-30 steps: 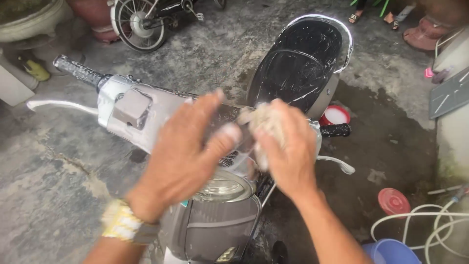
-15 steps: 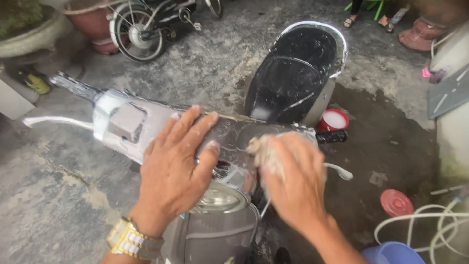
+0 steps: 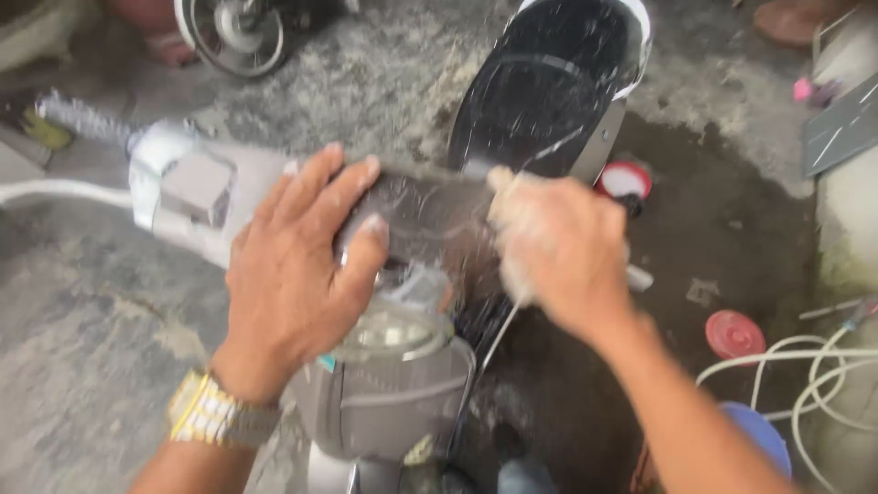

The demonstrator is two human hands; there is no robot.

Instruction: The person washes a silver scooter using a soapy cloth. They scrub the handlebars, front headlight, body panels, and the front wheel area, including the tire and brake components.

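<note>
Head camera view, looking down on a scooter's handlebar cover [image 3: 430,215], a dark wet panel running across the middle of the picture. Left hand [image 3: 293,274] lies flat and open over the left part of that panel, fingers spread and pressing on it, gripping nothing; a gold and silver wristwatch [image 3: 212,413] sits on its wrist. Right hand [image 3: 558,252] is at the panel's right end, clenched around a pale, soapy rag [image 3: 508,209] that touches the panel; this hand is blurred, and water droplets fly around it. Just below the panel is the round headlight [image 3: 389,334] set in the grey front cowl [image 3: 393,402]. Left of the panel, the grey switch housing [image 3: 187,187] leads out to the handlebar grip [image 3: 78,117]. Beyond the panel, the black seat [image 3: 549,87] glistens with water. Right of the panel, on the wet concrete ground [image 3: 110,329], lie a red lid [image 3: 734,334], a pale hose [image 3: 805,366] in loops, and a blue bucket [image 3: 759,434]. Another bike's wheel [image 3: 233,32] stands far beyond the panel's left end.
</note>
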